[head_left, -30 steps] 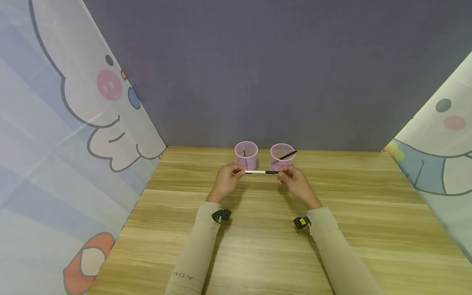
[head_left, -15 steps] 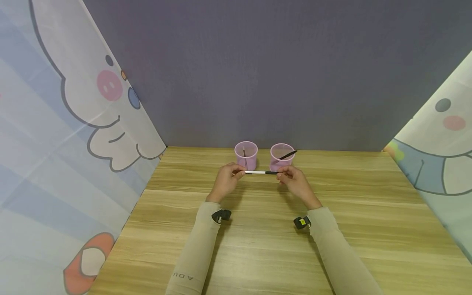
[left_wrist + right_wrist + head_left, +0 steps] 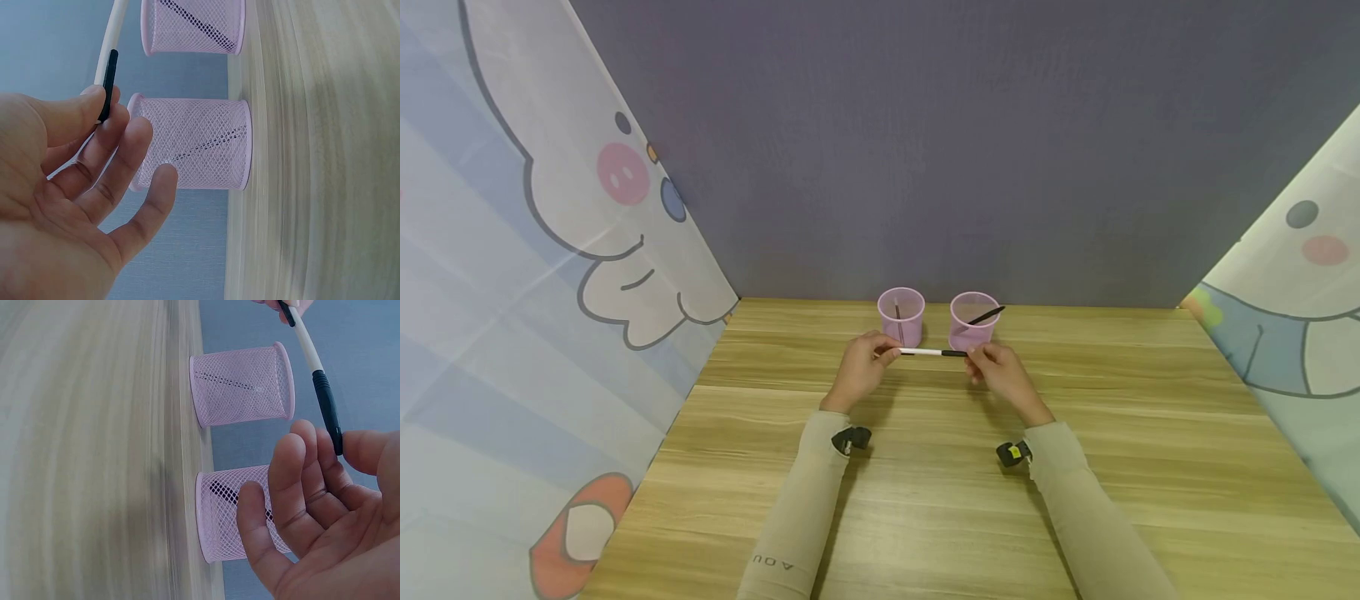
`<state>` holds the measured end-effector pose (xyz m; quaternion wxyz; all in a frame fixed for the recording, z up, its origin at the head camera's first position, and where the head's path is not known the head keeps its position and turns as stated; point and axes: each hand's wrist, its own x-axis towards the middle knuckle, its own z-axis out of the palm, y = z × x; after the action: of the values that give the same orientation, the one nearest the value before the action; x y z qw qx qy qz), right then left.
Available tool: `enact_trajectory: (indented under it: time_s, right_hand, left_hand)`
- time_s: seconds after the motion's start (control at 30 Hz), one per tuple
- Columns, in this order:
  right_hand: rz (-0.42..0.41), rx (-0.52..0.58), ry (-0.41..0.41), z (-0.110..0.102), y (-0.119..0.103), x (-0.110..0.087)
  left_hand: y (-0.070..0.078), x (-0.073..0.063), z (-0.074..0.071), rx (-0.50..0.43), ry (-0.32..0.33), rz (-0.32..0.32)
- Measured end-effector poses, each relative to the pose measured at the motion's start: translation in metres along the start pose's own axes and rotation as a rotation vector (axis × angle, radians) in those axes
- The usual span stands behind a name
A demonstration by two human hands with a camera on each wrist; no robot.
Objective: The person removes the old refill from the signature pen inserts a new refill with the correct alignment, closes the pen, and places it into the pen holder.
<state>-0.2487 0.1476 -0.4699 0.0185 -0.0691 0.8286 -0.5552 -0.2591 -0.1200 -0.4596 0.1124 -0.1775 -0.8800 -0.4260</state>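
Observation:
A white pen (image 3: 921, 352) with a black clip (image 3: 109, 81) and a black grip section (image 3: 326, 403) spans level between both hands, above the table. My left hand (image 3: 860, 367) pinches its clip end between thumb and forefinger, the other fingers spread loosely. At the opposite end, my right hand (image 3: 1002, 372) pinches the tip of the black grip between thumb and forefinger. Just behind the pen stand two pink mesh pen cups, a left one (image 3: 912, 333) with a thin dark pen inside and a right one (image 3: 958, 335) with a black pen leaning over its rim.
The cups stand on a wood-grain table (image 3: 940, 517), near its back edge. A dark grey panel (image 3: 925, 150) rises behind. Cartoon-printed sheets hang at the left (image 3: 550, 333) and right (image 3: 1300, 350). Each wrist wears a small black camera.
The right hand's fingers have shifted slightly down at the pen's grip end, and that end dips a little. The left hand and both cups stay in place.

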Motion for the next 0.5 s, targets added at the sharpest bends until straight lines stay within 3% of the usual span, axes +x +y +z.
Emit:
enact_trajectory:
  time_s: [0.5]
  right_hand:
    - [-0.025,0.000,0.003,-0.0020,-0.0008,-0.0020]
  left_hand:
    - [-0.0013,-0.0005,-0.0003,-0.009,-0.010,0.005]
